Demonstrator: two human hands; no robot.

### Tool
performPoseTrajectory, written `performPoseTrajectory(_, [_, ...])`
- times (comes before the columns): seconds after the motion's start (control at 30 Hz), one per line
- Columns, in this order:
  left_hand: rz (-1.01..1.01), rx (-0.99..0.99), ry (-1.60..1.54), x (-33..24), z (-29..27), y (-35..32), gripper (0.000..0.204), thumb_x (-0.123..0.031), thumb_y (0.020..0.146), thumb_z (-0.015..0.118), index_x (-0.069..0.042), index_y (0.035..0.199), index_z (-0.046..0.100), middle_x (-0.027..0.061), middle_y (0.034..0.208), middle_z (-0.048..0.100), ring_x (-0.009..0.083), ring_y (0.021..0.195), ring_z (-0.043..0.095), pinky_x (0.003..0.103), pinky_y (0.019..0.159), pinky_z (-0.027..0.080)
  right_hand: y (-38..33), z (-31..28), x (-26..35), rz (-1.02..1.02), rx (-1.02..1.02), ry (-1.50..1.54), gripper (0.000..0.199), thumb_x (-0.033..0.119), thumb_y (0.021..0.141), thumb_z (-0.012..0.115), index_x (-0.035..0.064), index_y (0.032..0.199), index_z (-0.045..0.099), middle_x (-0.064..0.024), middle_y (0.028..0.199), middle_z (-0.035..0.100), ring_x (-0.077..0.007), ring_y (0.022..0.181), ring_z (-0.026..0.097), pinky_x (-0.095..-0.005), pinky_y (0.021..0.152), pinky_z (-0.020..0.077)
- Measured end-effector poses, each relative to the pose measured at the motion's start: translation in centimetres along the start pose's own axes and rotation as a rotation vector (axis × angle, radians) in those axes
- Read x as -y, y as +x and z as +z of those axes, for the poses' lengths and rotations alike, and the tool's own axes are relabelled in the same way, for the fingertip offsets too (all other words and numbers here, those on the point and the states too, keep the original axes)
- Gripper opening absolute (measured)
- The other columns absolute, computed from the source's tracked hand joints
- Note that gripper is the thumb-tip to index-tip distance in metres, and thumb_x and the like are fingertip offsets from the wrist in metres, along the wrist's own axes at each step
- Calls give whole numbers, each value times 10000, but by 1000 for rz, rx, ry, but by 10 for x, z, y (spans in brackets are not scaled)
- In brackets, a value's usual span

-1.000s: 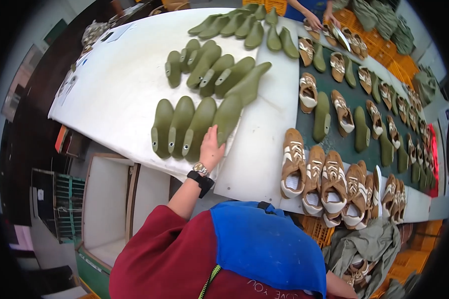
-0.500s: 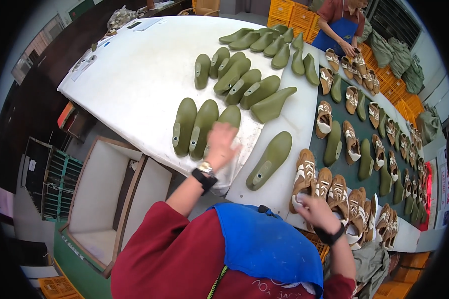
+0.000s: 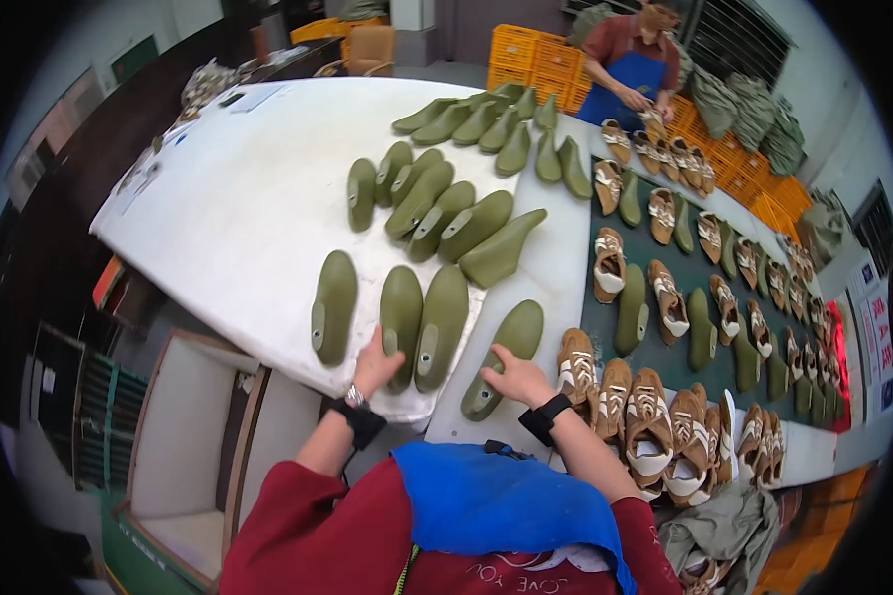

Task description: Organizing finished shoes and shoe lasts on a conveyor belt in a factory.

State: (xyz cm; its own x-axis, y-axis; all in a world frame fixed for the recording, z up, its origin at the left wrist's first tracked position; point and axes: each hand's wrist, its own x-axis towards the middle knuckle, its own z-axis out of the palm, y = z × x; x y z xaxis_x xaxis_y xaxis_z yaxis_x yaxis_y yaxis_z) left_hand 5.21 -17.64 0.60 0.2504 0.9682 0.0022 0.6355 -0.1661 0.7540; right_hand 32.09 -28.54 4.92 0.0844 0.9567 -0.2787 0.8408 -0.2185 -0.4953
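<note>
My left hand (image 3: pixel 375 367) rests at the left side of a green shoe last (image 3: pixel 401 312), thumb and fingers apart, touching its heel end. Another green last (image 3: pixel 443 322) lies close against that one on the right, and a third (image 3: pixel 336 297) lies apart to the left. Over the heel half of a separate green last (image 3: pixel 522 329) my right hand (image 3: pixel 519 379) reaches from the right, with thumb and finger spread. Both hands look open; some fingertips are hidden. Brown and white shoes (image 3: pixel 577 367) stand just right of my right hand.
More green lasts (image 3: pixel 446 213) lie farther back on the white table (image 3: pixel 228 188). Rows of shoes and lasts cover a dark green mat (image 3: pixel 605 322) at right. Across the table a person (image 3: pixel 630 74) in a blue apron handles a shoe. Orange crates (image 3: pixel 526 59) stand behind.
My right hand has moved from the brown shoes leftward to the single last. My left hand has shifted to the middle last; that last and its right neighbour now lie farther from the left one.
</note>
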Motion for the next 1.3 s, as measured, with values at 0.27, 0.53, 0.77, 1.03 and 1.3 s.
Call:
performPoseTrajectory(0.27, [121, 81, -29, -42, 35, -34, 738, -282, 750, 663, -4, 1334, 308, 280, 1172, 500, 426, 1099, 476, 438, 923, 403, -17, -11, 13, 69, 38, -58, 640, 476, 792, 477, 159, 1340, 385, -222, 872, 645, -370, 816, 629, -441, 742, 495])
performPoseTrajectory(0.53, [569, -32, 402, -94, 55, -14, 591, -420, 760, 659, -33, 1189, 540, 194, 1162, 536, 363, 1157, 431, 504, 987, 291, -20, -7, 11, 80, -23, -27, 601, 490, 815, 475, 163, 1315, 415, -183, 874, 658, -345, 804, 637, -439, 715, 504])
performPoseTrajectory(0.77, [600, -49, 431, -89, 57, -16, 547, -457, 768, 634, -35, 1113, 594, 137, 920, 655, 283, 991, 559, 494, 959, 310, -23, -4, 8, 83, -54, -4, 595, 480, 811, 486, 157, 1306, 423, -171, 848, 660, -339, 790, 637, -441, 696, 503])
performPoseTrajectory(1.03, [584, -65, 409, -89, 57, -15, 537, -450, 759, 647, -23, 1082, 609, 132, 869, 653, 272, 952, 565, 490, 959, 312, -21, -4, 9, 67, -71, -12, 589, 476, 808, 494, 132, 1284, 442, -165, 806, 658, -339, 745, 637, -443, 659, 506])
performPoseTrajectory(1.3, [563, -47, 385, -91, 54, -17, 533, -441, 753, 657, -13, 1068, 615, 141, 870, 645, 271, 938, 564, 492, 965, 310, -24, -8, 13, 90, -32, 6, 574, 457, 818, 483, 125, 1284, 442, -181, 879, 659, -346, 823, 635, -441, 739, 505])
